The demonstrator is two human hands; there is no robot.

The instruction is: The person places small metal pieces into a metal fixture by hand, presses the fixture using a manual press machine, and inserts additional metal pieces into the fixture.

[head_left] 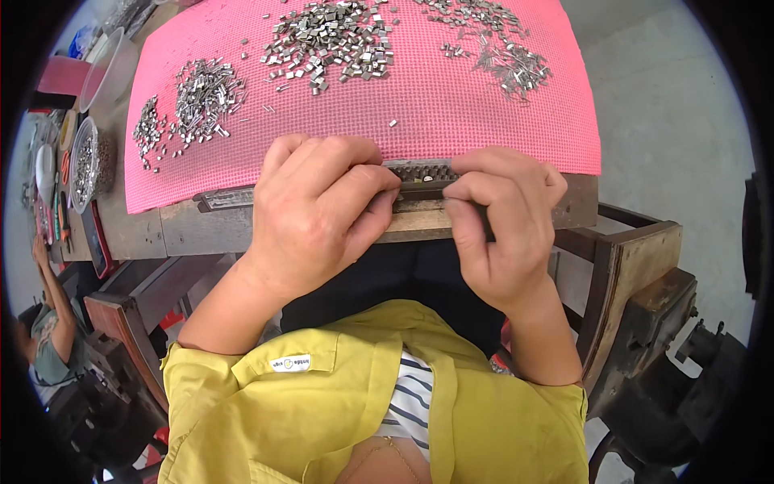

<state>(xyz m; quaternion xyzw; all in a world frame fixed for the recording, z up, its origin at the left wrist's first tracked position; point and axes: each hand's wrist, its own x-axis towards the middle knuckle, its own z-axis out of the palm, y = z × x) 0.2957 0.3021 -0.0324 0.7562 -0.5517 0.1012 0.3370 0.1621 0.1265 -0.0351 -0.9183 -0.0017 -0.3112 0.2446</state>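
Observation:
A long dark metal strip fixture (pixel 420 194) with a row of small notches lies along the table's near edge, and a small shiny piece sits in its notched part. My left hand (pixel 318 206) is closed over its left portion, thumb and forefinger pressed together at the strip. My right hand (pixel 508 214) is bent over the right portion, thumb and forefinger pinched close at its near edge. Whatever either pinch holds is too small or hidden. A single small metal piece (pixel 393 123) lies on the pink mat (pixel 339 113) beyond the strip.
Small metal parts lie on the mat: a large pile of blocks (pixel 334 44), narrow pieces (pixel 205 97), tiny bits (pixel 148 129) and thin pins (pixel 516 68). Left stand a tub of parts (pixel 90 165), pliers (pixel 64 218) and a phone (pixel 101 242). Another person (pixel 52 339) sits far left.

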